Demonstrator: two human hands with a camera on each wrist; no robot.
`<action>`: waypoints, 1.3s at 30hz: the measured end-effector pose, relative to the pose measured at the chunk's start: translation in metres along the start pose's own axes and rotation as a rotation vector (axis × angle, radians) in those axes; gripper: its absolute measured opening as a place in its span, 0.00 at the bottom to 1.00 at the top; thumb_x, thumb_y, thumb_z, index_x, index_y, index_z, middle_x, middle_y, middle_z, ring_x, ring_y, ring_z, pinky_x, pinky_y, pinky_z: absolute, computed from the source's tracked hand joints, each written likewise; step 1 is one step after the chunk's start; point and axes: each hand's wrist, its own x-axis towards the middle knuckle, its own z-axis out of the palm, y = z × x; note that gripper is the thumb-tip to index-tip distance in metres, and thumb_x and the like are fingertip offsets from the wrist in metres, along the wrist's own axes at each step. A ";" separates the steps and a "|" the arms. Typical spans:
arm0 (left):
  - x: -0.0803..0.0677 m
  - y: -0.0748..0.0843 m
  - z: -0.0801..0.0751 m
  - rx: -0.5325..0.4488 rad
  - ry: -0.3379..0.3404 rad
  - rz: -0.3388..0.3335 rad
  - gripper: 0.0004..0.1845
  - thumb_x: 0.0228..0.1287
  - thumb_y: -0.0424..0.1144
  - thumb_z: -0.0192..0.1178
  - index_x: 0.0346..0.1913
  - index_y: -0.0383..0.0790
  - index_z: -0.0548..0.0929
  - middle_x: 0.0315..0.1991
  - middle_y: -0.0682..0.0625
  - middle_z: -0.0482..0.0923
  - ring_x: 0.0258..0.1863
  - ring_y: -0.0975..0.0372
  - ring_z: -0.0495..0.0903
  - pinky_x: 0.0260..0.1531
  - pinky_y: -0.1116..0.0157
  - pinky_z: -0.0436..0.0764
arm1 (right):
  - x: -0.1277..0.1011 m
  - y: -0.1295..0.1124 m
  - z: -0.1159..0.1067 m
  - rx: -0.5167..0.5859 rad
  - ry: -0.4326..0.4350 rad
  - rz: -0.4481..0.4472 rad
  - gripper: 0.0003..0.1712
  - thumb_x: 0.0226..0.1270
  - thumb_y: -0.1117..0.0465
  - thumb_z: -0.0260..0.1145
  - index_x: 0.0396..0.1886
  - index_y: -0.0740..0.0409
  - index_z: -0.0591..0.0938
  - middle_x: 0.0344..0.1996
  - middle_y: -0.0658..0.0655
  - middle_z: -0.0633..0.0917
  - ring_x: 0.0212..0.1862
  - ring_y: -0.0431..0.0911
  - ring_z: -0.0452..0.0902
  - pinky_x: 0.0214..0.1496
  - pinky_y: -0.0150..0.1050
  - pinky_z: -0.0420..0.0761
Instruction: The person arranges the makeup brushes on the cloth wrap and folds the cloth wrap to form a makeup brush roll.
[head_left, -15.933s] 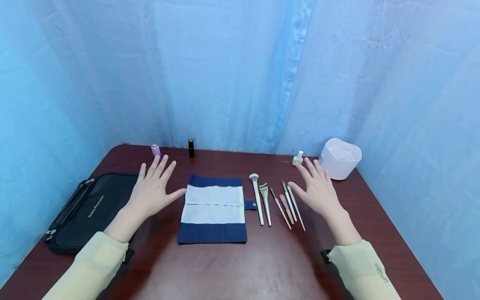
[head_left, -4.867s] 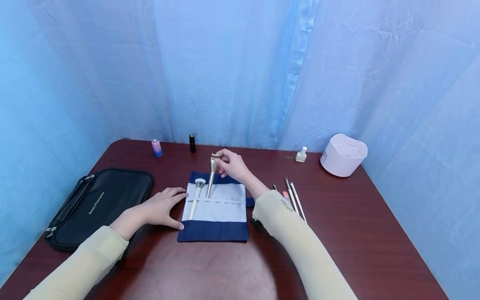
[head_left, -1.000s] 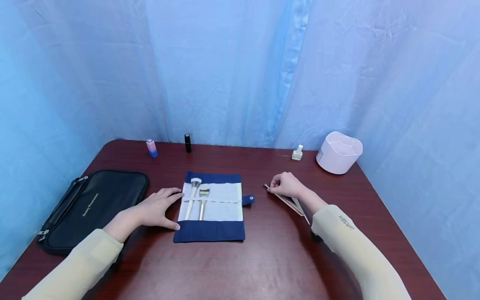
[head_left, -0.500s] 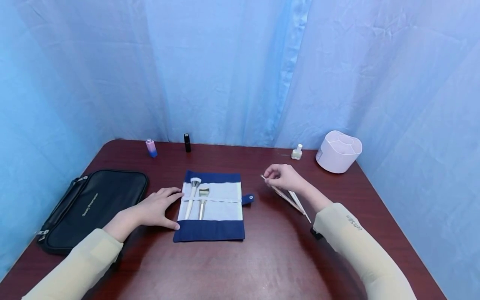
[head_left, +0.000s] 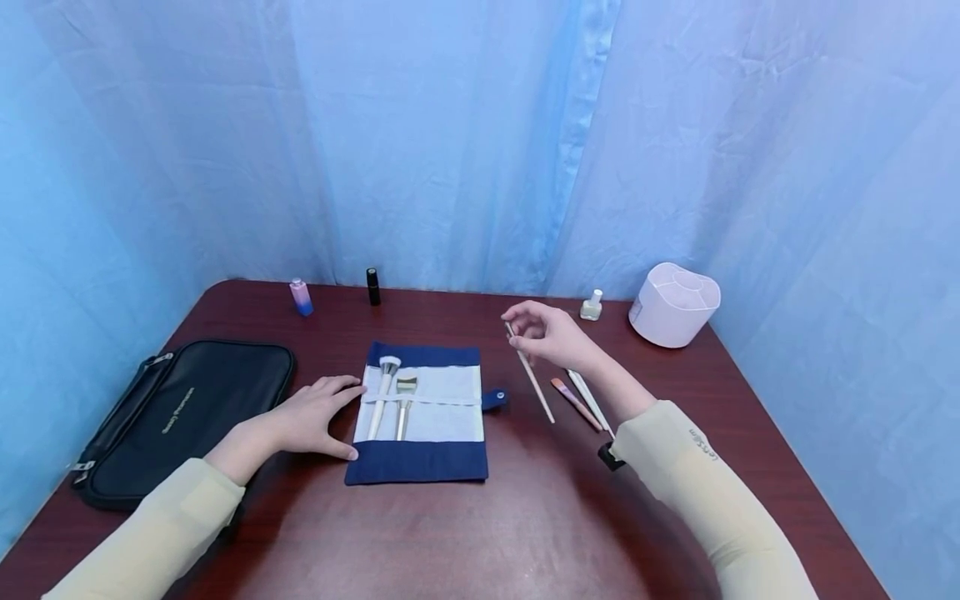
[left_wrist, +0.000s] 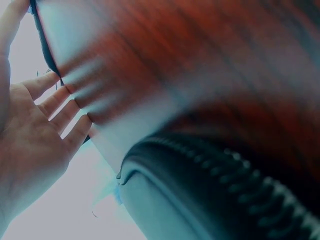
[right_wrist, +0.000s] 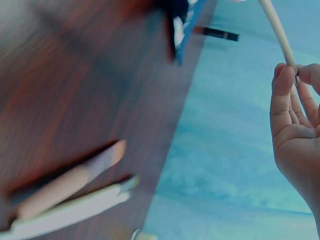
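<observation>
A navy and white fabric brush roll (head_left: 416, 463) lies unfolded on the table. Tucked under its white strap are a fluffy white makeup brush (head_left: 381, 400) and a flat-headed brush (head_left: 403, 412). My left hand (head_left: 311, 418) rests at the roll's left edge, fingers spread, seen also in the left wrist view. Above the table, right of the roll, my right hand (head_left: 552, 337) pinches a thin makeup brush (head_left: 537, 385) near its head, handle slanting down. The right wrist view shows that brush (right_wrist: 278, 31) between thumb and fingertips. Beneath that hand lie a pink-tipped brush (head_left: 577, 406) and slim white brushes (head_left: 588, 398).
A black zippered case (head_left: 195, 417) lies at the left, beside my left forearm. Along the back stand a pink-blue bottle (head_left: 302, 297), a black tube (head_left: 373, 287), a nail polish bottle (head_left: 591, 307) and a white divided holder (head_left: 671, 310). Blue curtains (head_left: 450, 150) surround the table.
Both brushes in the roll lay on the table at first. In the last second, my right hand has lifted the thin brush and moved it up and leftward. My left hand stays put.
</observation>
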 end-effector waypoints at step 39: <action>0.000 -0.002 0.002 0.006 0.016 0.019 0.54 0.44 0.66 0.67 0.70 0.39 0.62 0.69 0.40 0.58 0.66 0.46 0.58 0.60 0.41 0.62 | 0.088 0.024 0.092 0.097 0.241 -0.005 0.15 0.62 0.63 0.66 0.49 0.55 0.79 0.35 0.57 0.84 0.31 0.46 0.84 0.32 0.39 0.84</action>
